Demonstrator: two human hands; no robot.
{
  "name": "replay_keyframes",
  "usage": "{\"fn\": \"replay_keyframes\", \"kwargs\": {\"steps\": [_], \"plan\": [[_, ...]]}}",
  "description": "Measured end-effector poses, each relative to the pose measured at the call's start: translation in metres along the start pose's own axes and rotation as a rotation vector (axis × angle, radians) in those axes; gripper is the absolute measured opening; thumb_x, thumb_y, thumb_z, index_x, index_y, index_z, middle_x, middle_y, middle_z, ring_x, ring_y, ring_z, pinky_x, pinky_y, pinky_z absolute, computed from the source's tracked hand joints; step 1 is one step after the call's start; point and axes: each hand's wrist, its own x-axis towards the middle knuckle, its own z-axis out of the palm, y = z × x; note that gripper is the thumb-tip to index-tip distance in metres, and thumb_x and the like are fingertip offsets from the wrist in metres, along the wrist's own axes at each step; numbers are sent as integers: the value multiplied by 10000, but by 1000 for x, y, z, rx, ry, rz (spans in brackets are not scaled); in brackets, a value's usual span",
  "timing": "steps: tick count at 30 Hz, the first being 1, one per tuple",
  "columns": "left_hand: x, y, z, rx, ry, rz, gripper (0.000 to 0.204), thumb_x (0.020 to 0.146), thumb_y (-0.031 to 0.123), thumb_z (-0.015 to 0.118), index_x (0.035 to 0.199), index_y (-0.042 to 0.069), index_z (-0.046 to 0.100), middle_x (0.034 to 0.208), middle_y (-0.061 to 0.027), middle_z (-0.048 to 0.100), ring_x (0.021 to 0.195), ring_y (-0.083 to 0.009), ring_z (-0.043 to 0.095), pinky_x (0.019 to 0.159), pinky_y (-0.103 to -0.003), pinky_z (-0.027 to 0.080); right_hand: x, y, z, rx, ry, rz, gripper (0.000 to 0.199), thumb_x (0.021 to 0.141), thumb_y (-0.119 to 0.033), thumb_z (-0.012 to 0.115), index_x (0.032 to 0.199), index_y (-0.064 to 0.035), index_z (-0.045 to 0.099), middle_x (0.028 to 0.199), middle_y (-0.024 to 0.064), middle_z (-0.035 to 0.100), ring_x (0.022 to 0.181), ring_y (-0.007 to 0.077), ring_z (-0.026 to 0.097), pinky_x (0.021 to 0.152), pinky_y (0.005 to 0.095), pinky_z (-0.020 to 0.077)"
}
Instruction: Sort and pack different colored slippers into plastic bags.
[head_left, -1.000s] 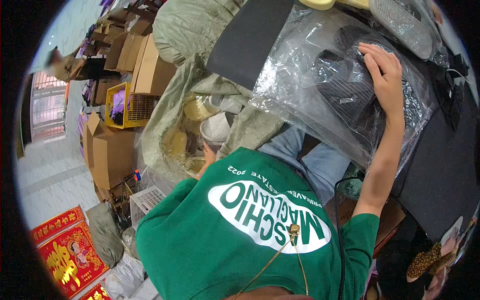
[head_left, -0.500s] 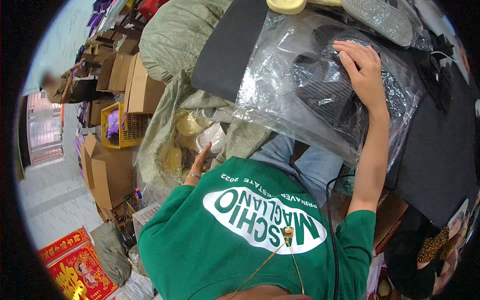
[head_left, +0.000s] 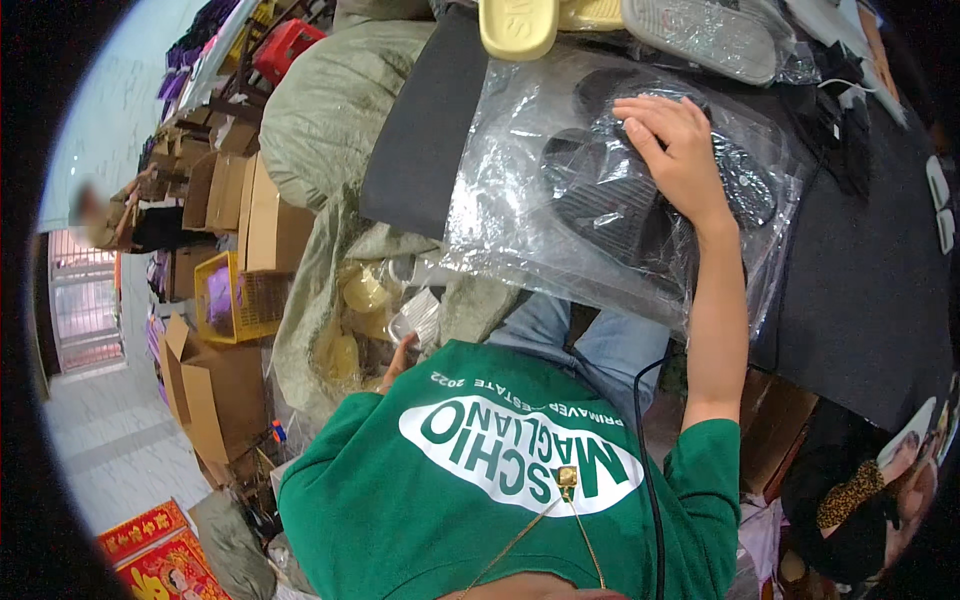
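My right hand [head_left: 672, 155] lies with fingers stretched out on a clear plastic bag [head_left: 500, 190]. Under the plastic are black slippers [head_left: 610, 205] with ridged footbeds, partly covered by my hand and by glare. Low on the left, my left hand [head_left: 400, 362] grips the near end of a light grey ridged slipper [head_left: 417, 315]; most of its fingers are hidden. That slipper is in the mouth of a grey-green woven sack [head_left: 300, 330], beside yellow slippers [head_left: 366, 287] in clear wrapping.
Along the far side of the dark table [head_left: 850, 310] lie a yellow slipper [head_left: 518, 25] and a grey slipper [head_left: 700, 38]. A full sack [head_left: 330, 120] bulges at the left. Cardboard boxes [head_left: 280, 220] and a yellow crate [head_left: 245, 305] stand beyond it. Another person [head_left: 125, 215] is far left.
The view has shifted, so the table and bag appear further left. My right hand stays flat on the bag, and my left hand is still at the grey slipper.
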Motion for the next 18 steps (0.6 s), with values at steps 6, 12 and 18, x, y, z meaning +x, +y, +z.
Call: {"fn": "replay_keyframes", "kwargs": {"steps": [6,12,18], "plan": [[12,-20,-63,60,591,-134,773,626,574,738,1118,-10,619,1071,-131,609,896,-214,547,799,-352,444,9,-8,-2,100,32,2,231,904,-249,503,984,-115,673,1077,5,650,1123,184,521,1051,423,237],[-4,-8,-19,207,802,-11,646,589,531,765,860,-49,681,788,-168,656,685,-258,596,664,-372,468,7,-5,2,80,37,1,200,887,-211,522,975,-110,671,1063,8,652,1118,186,522,1052,421,236],[-52,38,8,383,706,312,482,631,366,766,862,-45,666,824,-146,653,669,-207,583,620,-339,465,2,-5,0,54,16,27,206,896,-216,521,996,-113,669,1084,5,649,1128,181,521,1057,418,231]]}}
